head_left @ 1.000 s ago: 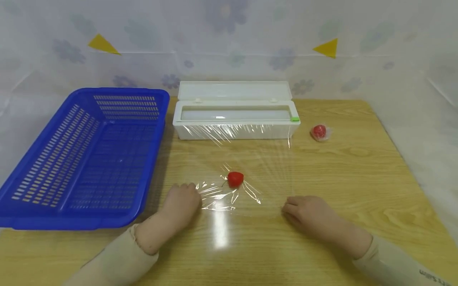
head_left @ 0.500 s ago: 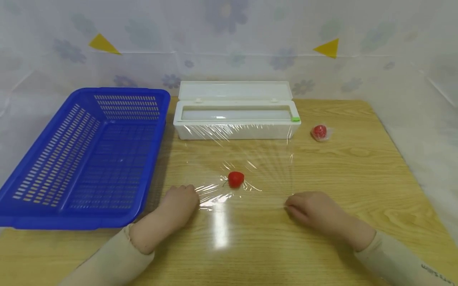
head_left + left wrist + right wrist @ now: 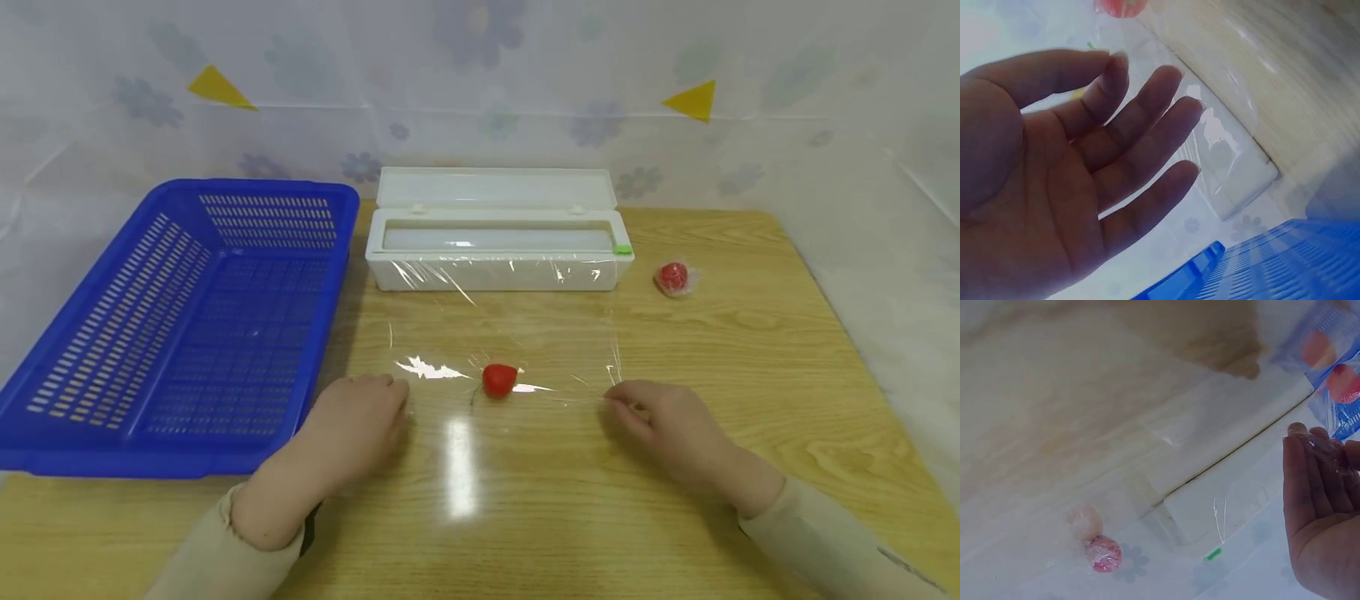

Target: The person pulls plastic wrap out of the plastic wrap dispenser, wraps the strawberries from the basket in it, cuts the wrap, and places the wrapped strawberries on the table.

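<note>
A sheet of cling film [image 3: 525, 329] stretches from the front of the white dispenser box [image 3: 498, 273] toward me. My left hand [image 3: 360, 421] pinches its near left corner, thumb and index fingertips together and the other fingers loosely bent in the left wrist view. At the near right corner, my right hand [image 3: 671, 421] pinches the film between thumb and fingers. Between the hands is a small red fruit [image 3: 498, 381] with a thin stem, overlapped by the film near its front edge. The dispenser's lid [image 3: 495, 188] stands raised, showing the roll [image 3: 498, 240] inside.
A large blue plastic basket [image 3: 255, 333] stands on the left, close beside my left hand. To the right of the dispenser lies a film-wrapped red ball-like thing [image 3: 673, 277]. A flowered curtain [image 3: 487, 75] hangs behind the wooden table [image 3: 772, 333].
Both hands have moved farther from me, the right one more clearly, carrying the film's near edge toward the dispenser. That edge now lies about level with the red fruit, which stays almost in place.
</note>
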`<state>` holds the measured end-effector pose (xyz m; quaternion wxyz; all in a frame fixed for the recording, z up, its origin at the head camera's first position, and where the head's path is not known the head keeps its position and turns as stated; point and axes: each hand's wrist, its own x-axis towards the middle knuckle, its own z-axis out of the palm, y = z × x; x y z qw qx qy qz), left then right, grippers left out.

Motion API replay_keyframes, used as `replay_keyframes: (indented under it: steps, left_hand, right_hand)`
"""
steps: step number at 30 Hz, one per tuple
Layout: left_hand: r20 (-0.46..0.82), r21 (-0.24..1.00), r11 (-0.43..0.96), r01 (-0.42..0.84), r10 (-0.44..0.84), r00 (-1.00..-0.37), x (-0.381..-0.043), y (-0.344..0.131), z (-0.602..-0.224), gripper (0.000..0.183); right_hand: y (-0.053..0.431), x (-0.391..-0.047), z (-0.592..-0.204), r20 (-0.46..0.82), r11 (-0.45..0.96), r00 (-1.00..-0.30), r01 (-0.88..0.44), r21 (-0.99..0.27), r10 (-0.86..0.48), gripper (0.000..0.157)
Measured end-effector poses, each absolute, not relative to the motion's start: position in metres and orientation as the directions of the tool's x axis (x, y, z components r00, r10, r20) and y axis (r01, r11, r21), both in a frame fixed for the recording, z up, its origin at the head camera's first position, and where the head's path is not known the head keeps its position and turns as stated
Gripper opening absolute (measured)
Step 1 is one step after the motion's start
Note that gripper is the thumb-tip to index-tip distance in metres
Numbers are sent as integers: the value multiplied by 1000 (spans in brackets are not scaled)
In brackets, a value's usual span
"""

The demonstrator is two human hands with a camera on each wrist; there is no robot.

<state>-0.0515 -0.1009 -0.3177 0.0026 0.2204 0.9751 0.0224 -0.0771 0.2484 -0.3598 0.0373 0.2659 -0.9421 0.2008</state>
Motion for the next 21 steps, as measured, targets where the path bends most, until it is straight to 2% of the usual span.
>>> replay_keyframes:
  steps: [3,8,15,21]
  left_hand:
    - [63,85,910,405,401,-914,-54,-100,-318,20]
    - [84,111,934,341,333,-939,-57,-99,-323,17]
    - [131,131,950,283,266,-955,-64,-97,-323,17]
    - [171,145,964,222,196,-966,-76,-90,-320,18]
  right_hand:
    - [246,-81,-360,144,800,-887,-458,-388,-438,10]
    - [243,-91,-358,65,828,-922,-372,-419,-381,13]
    - [240,-112,-354,1,817,-936,-309,-487,-353,15]
    - [236,-124,-353,-46,821,-931,-294,-489,-361,17]
